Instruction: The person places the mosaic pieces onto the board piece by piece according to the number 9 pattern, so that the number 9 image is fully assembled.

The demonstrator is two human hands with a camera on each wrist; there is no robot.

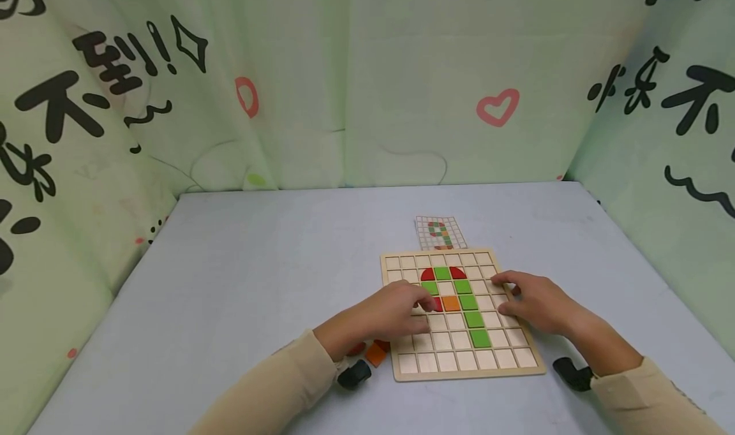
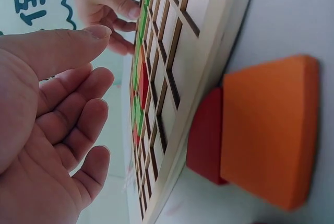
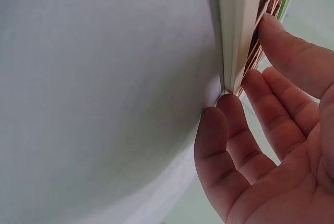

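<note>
A wooden grid board [image 1: 402, 368] lies on the table, with green squares [image 1: 473, 319], an orange square [image 1: 450, 303] and red curved pieces [image 1: 457, 273] set in its cells. My left hand [image 1: 396, 310] hovers over the board's left half, fingers loosely bent and nothing between them in the left wrist view. Beside it, a red piece [image 2: 143, 85] sits in the grid, partly covered by the hand in the head view. My right hand [image 1: 540, 301] rests at the board's right edge, thumb [image 3: 297, 57] on the grid and other fingers along the rim.
Loose orange [image 2: 266, 135] and red [image 2: 206, 135] pieces lie by the board's left edge, near the left wrist's black device [image 1: 354, 375]. Behind the board is a printed pattern card [image 1: 425, 234]. Pale green curtains [image 1: 402, 103] surround the table.
</note>
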